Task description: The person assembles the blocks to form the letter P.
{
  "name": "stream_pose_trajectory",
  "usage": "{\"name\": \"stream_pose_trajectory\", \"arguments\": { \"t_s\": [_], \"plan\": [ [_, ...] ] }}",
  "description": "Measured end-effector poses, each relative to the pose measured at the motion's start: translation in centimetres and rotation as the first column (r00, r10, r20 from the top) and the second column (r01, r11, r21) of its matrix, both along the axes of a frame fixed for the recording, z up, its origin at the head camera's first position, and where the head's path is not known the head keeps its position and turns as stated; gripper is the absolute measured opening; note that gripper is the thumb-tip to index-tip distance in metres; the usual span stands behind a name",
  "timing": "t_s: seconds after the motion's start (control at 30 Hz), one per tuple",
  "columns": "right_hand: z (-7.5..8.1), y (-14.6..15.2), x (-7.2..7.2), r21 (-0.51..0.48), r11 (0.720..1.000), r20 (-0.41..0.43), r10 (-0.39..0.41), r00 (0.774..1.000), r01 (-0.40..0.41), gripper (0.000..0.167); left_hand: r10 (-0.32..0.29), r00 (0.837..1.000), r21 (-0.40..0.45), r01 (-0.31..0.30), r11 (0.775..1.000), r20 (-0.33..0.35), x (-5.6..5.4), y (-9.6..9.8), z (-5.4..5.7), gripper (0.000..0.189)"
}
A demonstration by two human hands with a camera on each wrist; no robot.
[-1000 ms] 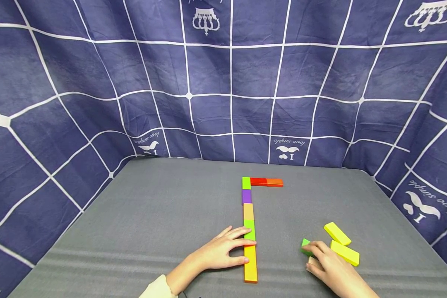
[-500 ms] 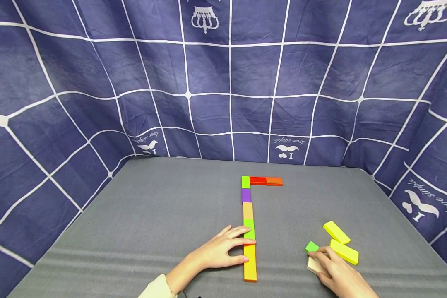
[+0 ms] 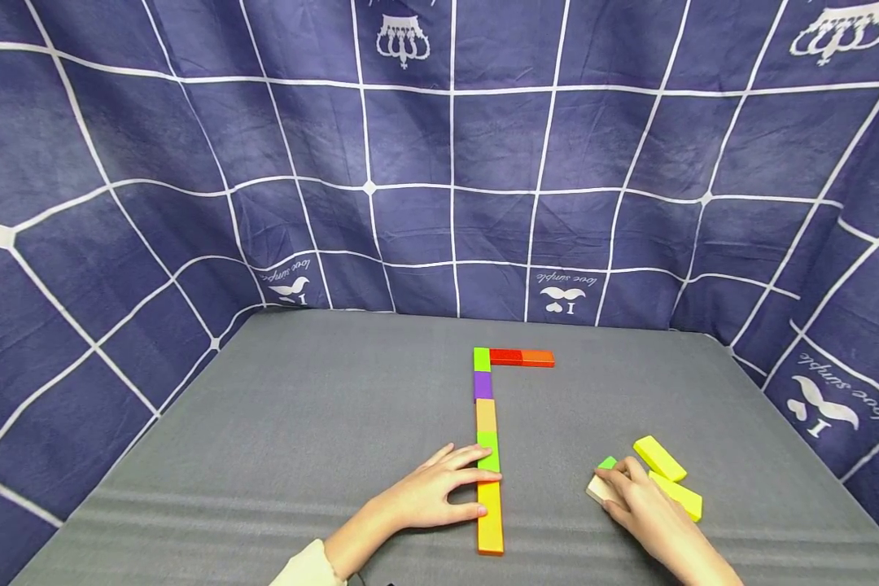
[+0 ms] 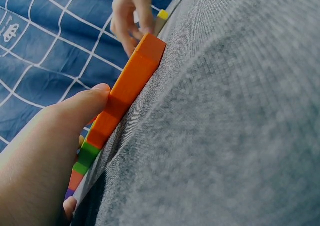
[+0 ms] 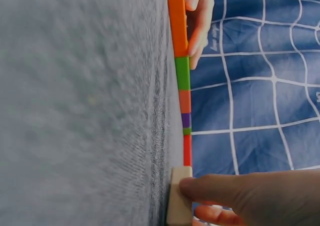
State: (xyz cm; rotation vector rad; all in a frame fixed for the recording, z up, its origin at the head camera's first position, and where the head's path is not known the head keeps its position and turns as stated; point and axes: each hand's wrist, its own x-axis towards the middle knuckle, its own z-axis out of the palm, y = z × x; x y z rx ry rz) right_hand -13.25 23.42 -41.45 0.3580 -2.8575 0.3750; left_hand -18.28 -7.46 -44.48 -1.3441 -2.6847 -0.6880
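My left hand (image 3: 439,492) lies with spread fingers on a straight row of coloured blocks. Its thumb and a finger touch the long orange block (image 3: 491,529) at the near end, and another finger rests on the green block (image 3: 487,441). Beyond these, the row holds a light orange block (image 3: 487,413), a purple block (image 3: 483,385) and a small green block (image 3: 481,359). To the right, my right hand (image 3: 648,505) pinches a pale wooden block (image 5: 179,198) between thumb and fingers, low over the cloth. A loose green block (image 3: 607,463) is partly hidden behind its fingers.
Two yellow blocks (image 3: 659,457) lie just right of my right hand, one partly covered by it. A red block (image 3: 505,356) and an orange-red block (image 3: 538,358) branch right from the row's far end. A blue grid-patterned curtain (image 3: 410,220) hangs behind the grey tabletop (image 3: 300,407).
My right hand has gone from the loose green block to the pale wooden block, taken hold of it and shifted it slightly left and away from me. My left hand has stayed put.
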Motion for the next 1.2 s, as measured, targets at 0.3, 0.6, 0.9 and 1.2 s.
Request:
{"name": "stream_pose_trajectory", "arguments": {
  "t_s": [0.3, 0.6, 0.9, 1.2],
  "plan": [
    [0.2, -0.9, -3.7, -0.021, 1.0, -0.028, -0.013, 1.0, 0.012, 0.031, -0.003, 1.0, 0.003, 0.003, 1.0, 0.017, -0.1, 0.0, 0.0, 0.041],
    [0.0, -1.4, -8.0, -0.07, 0.993, 0.031, -0.096, 0.995, 0.098, 0.033, -0.003, 1.0, -0.003, 0.003, 1.0, 0.015, 0.0, 0.0, 0.1, 0.04],
    [0.1, -1.7, -12.2, -0.101, 0.98, 0.093, -0.162, 0.982, 0.171, 0.035, -0.002, 1.0, -0.004, 0.002, 1.0, -0.004, 0.1, 0.0, 0.1, 0.04],
    [-0.3, -2.2, -15.3, -0.17, 0.961, 0.06, -0.208, 0.976, 0.216, 0.029, 0.0, 1.0, -0.007, 0.0, 1.0, 0.006, 0.1, 0.0, 0.1, 0.04]
  ]
}}
